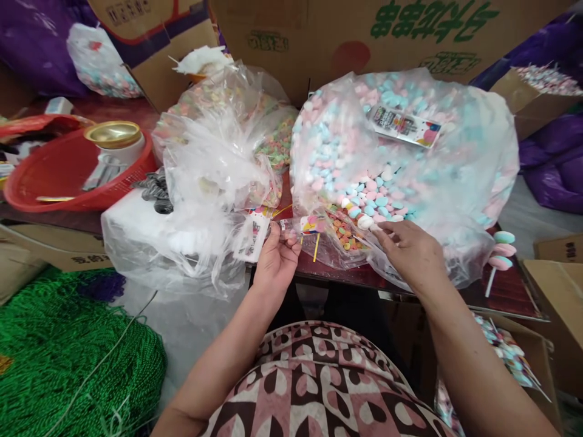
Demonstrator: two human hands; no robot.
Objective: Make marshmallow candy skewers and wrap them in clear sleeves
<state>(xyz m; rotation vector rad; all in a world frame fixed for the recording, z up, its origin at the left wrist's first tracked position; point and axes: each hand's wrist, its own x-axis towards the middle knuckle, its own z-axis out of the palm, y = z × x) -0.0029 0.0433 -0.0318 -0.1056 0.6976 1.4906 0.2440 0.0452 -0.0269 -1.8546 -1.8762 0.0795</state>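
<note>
My left hand [277, 258] pinches a small clear packet [304, 226] with a colourful printed header, holding it over the table's front edge. My right hand [407, 249] reaches into the mouth of a big clear bag [455, 182] full of pink, blue and white candies, and its fingertips close on a white candy [367, 223]. Small multicoloured ring candies [346, 233] lie in the bag's lower fold between my hands. A second clear bag [218, 158] of mixed sweets sits to the left.
A red basket [27, 188] holds a gold-lidded jar [113, 136]. Cardboard boxes [319, 30] stand behind. Green netting [68, 364] lies lower left. Stick lollipops [501, 252] rest at the table's right edge, more in a box [542, 358] below.
</note>
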